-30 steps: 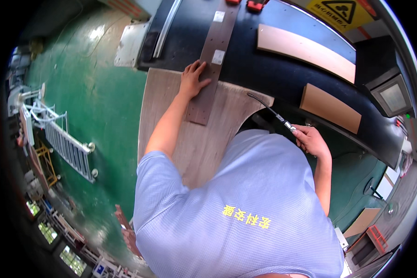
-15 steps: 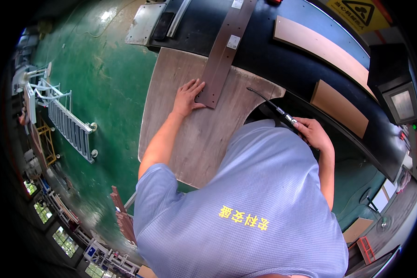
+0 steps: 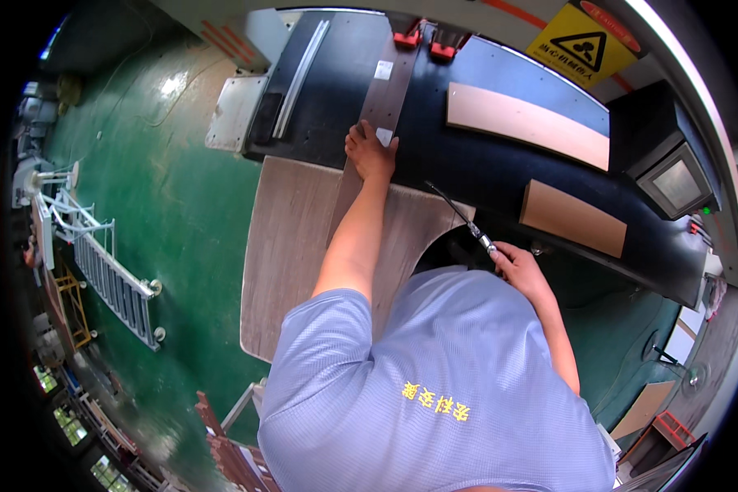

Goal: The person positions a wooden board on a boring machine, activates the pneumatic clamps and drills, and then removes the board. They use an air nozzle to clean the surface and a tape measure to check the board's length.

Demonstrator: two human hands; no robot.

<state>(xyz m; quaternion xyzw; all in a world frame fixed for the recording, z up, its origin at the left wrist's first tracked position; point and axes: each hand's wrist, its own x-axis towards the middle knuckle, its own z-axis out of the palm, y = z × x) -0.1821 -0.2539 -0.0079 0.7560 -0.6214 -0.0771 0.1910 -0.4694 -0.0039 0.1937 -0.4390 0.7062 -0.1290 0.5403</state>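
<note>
A long, narrow brown board lies partly on the black machine bed and partly on a wood-grain tabletop panel. My left hand grips this board across its width, fingers at one edge and thumb by the other, beside a white label. In my right hand is what looks like an air blow gun, with a silver body and a long thin dark nozzle. Its tip points up and left, over the panel's far edge. My left forearm covers part of the narrow board.
On the black bed lie a long pale board and a shorter brown piece. Red clamps stand at the back. A control screen is at right. A wheeled grey rack stands on the green floor at left.
My left hand has slid farther away along the narrow board, and the board has moved forward toward the red clamps. My right hand still holds the blow gun. The view has shifted.
</note>
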